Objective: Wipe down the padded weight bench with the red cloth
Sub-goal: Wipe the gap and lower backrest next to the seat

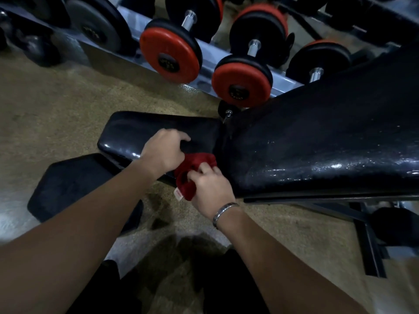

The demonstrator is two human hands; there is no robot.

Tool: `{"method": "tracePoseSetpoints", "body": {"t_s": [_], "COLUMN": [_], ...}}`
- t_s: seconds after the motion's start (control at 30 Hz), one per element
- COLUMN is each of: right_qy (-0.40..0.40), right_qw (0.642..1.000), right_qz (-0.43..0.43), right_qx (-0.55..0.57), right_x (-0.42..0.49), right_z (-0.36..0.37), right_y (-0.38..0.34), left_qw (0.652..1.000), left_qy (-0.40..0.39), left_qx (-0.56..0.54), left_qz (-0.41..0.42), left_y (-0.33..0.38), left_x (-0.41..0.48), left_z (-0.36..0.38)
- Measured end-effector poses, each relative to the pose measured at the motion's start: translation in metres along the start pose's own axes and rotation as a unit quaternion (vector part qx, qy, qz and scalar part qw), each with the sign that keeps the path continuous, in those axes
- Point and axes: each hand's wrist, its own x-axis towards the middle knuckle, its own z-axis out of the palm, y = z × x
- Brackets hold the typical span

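We see the red cloth (192, 175) bunched up at the near edge of the weight bench (283, 155), right where the flat seat pad (140, 130) meets the tilted back pad (328, 132), with a small white label (178, 194) hanging from its lower corner. Our right hand (210, 189) grips the cloth from below, fingers curled into the folds, and a metal bracelet (224, 211) sits on that wrist. Our left hand (166, 152) lies over the near side of the seat pad, thumb stretched out on the vinyl and the other fingers curled down onto the cloth's upper edge, which they seem to pinch. The back pad's glossy black surface shows bright speckles near its front edge. Behind the bench, dumbbells (170, 55) with red end caps rest on a grey rack (140, 26). A low black pad (74, 184) lies on the tan floor (56, 105) just beside the seat.
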Motion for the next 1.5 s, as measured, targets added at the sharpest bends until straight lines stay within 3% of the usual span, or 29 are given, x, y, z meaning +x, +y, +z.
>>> {"method": "tracePoseSetpoints", "body": {"t_s": [0.23, 0.43, 0.53, 0.6, 0.67, 0.77, 0.87, 0.97, 1.1, 1.27, 1.37, 1.5], "right_qy": [0.013, -0.017, 0.036, 0.108, 0.13, 0.039, -0.067, -0.085, -0.043, -0.015, -0.01, -0.003], "right_qw": [1.0, 0.994, 0.991, 0.992, 0.99, 0.984, 0.973, 0.987, 0.984, 0.96, 0.948, 0.94], "right_qz": [0.013, 0.04, 0.027, -0.017, -0.037, -0.018, -0.005, -0.014, -0.046, -0.02, -0.003, -0.01], "right_qx": [0.023, 0.105, 0.123, 0.062, -0.034, -0.175, -0.221, -0.138, -0.165, -0.28, -0.317, -0.341], "right_x": [-0.011, -0.008, -0.002, 0.009, 0.023, 0.036, 0.036, 0.035, 0.037, 0.043, 0.042, 0.041], "right_z": [0.007, -0.008, -0.026, -0.037, -0.047, -0.051, -0.043, -0.063, -0.113, -0.181, -0.208, -0.216], "right_y": [-0.001, 0.003, 0.002, 0.003, 0.005, 0.009, 0.011, 0.015, 0.042, 0.084, 0.099, 0.106], "left_qw": [0.998, 0.99, 0.982, 0.975, 0.967, 0.961, 0.962, 0.959, 0.966, 0.99, 0.979, 0.972], "left_qy": [0.034, 0.033, 0.06, 0.093, 0.136, 0.158, 0.118, 0.057, 0.005, -0.075, -0.081, -0.032], "left_qx": [-0.041, -0.137, -0.177, -0.199, -0.211, -0.223, -0.239, -0.273, -0.256, -0.087, -0.142, -0.189], "left_qz": [0.038, 0.003, -0.015, -0.028, -0.041, -0.046, -0.05, -0.057, -0.045, -0.077, -0.118, -0.135], "left_y": [0.024, 0.026, 0.026, 0.025, 0.026, 0.029, 0.033, 0.044, 0.06, 0.093, 0.113, 0.119], "left_x": [-0.024, -0.032, -0.032, -0.032, -0.033, -0.035, -0.036, -0.034, -0.029, -0.03, -0.041, -0.062], "left_z": [-0.004, -0.01, -0.016, -0.02, -0.024, -0.023, -0.015, 0.0, 0.026, 0.05, 0.053, 0.057]}}
